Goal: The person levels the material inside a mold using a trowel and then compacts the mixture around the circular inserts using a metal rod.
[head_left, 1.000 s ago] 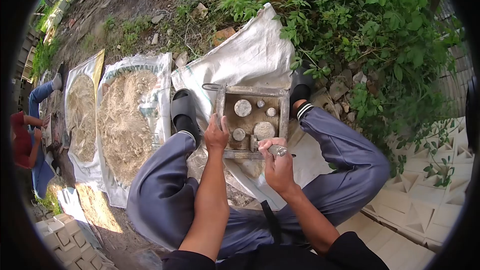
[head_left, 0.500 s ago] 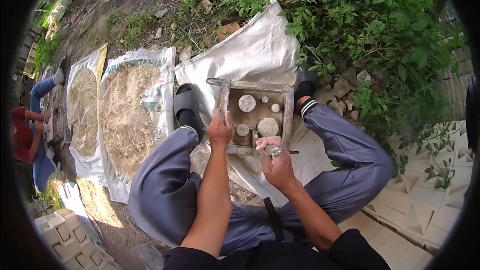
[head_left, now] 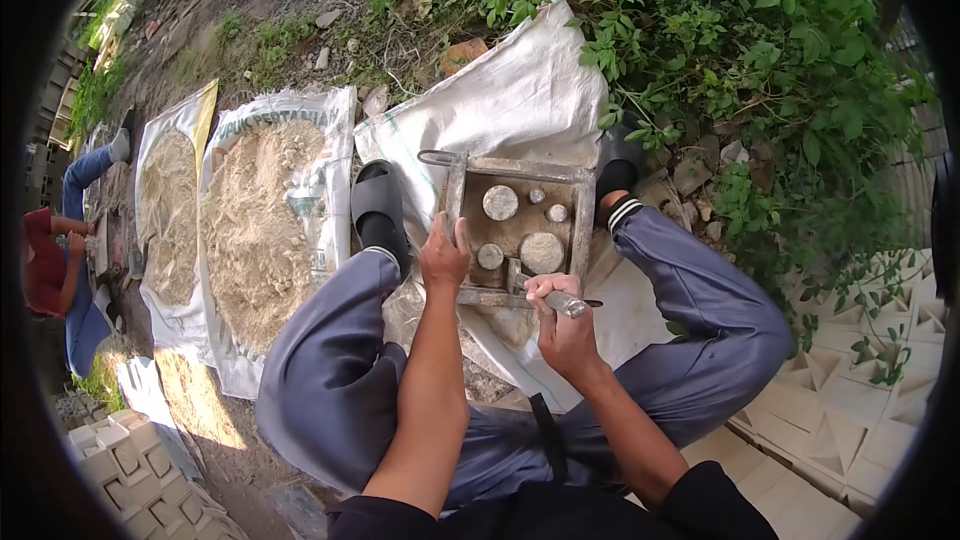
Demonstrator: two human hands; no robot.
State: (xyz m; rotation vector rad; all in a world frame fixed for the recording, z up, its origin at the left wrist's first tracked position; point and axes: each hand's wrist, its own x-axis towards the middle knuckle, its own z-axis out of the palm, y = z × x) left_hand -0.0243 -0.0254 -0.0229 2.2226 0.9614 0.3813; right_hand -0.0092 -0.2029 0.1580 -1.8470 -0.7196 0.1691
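Note:
A square mould frame (head_left: 530,172) lies between my feet, with sandy material and several round plugs, such as a large round plug (head_left: 500,203), inside it. At the frame's near left corner, my left hand (head_left: 443,260) grips the side bar, its thumb and fingers on either side. My right hand (head_left: 568,330) is closed around the handle of a trowel-like tool (head_left: 573,306). The tool's narrow flat blade points down at the near side of the frame, beside a powder-topped plug (head_left: 542,253). Part of the handle is hidden by my fingers.
White sacking (head_left: 500,90) lies under and beyond the frame. Left of it are sacks spread with a sandy powder heap (head_left: 265,230). Pale patterned blocks (head_left: 850,370) stand at right. Leafy plants (head_left: 740,70) fill the upper right. Another person (head_left: 55,260) sits far left.
My right hand has shifted slightly right with the tool, whose handle now lies more sideways. My left hand stays on the frame. The view has moved a little.

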